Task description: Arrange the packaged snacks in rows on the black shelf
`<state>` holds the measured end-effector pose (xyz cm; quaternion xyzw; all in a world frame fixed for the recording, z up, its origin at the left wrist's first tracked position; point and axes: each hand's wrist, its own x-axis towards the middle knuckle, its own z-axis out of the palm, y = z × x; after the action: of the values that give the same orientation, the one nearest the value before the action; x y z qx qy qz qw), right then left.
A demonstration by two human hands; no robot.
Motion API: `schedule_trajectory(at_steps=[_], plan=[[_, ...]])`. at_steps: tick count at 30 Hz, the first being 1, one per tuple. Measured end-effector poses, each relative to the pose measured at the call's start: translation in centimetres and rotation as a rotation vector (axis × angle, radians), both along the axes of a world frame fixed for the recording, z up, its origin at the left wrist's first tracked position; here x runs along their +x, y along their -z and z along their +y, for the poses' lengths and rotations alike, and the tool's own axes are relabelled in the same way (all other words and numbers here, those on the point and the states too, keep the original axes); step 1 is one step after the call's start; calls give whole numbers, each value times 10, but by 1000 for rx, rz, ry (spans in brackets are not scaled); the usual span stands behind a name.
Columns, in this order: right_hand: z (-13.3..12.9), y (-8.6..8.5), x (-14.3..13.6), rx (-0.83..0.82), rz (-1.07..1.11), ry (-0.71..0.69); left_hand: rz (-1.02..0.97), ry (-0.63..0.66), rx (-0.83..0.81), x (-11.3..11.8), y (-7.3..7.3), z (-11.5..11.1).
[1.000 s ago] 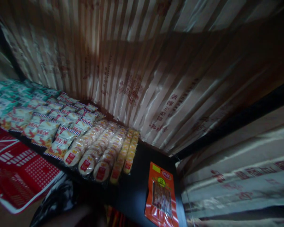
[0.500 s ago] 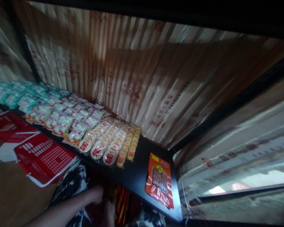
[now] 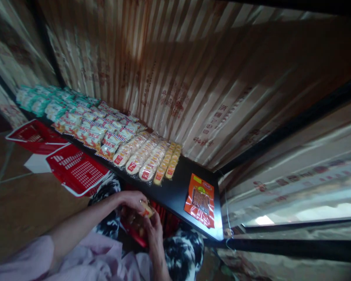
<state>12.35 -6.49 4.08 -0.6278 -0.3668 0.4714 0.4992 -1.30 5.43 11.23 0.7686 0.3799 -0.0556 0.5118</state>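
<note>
Low in front of me, my left hand (image 3: 133,200) is closed around a small yellow snack packet (image 3: 147,210) with a red patch. My right hand (image 3: 155,226) meets it from the other side, fingers curled against the packet's lower end. Beneath both hands a red basket (image 3: 140,239) sits between my knees, its contents too dark to make out. On the black shelf (image 3: 178,187) just beyond, two rows of yellow packets (image 3: 166,166) lie beside rows of round pale packaged cakes (image 3: 143,164).
Blue-and-white snack bags (image 3: 99,128) and green bags (image 3: 46,101) fill the shelf's left part. An orange bag of sticks (image 3: 200,201) lies at its right end. Red baskets (image 3: 82,171) stand on the floor at left. Dark posts (image 3: 280,128) frame the wrapped corrugated wall (image 3: 175,97).
Both hands have come up from the dark space below the shelf, now with a yellow packet between them. The camera view has shifted, showing more of my arms and lap.
</note>
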Motion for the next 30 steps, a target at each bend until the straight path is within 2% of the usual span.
schedule_trajectory(at_steps=[2,3,5,9,14,19,23,26,30], plan=[[-3,-14,3,-70,150,-16,-138,-91,-55,-2,-2,3],[-4,-20,5,-95,175,-8,-202,-181,-121,-1,-1,4],[-5,-29,6,-112,213,10,-286,-281,-220,2,0,4],[-7,-44,7,-108,284,-28,-407,-399,-242,11,-3,-1],[-7,-48,5,-66,346,30,-522,-487,-212,24,-9,-7],[-4,-43,8,14,257,113,-499,-632,-149,38,-17,-12],[-3,-44,14,15,170,87,-524,-678,-161,46,-24,-15],[-3,-46,18,9,100,48,-562,-629,-150,52,-24,-15],[1,-48,23,23,62,37,-589,-556,-36,58,-21,-13]])
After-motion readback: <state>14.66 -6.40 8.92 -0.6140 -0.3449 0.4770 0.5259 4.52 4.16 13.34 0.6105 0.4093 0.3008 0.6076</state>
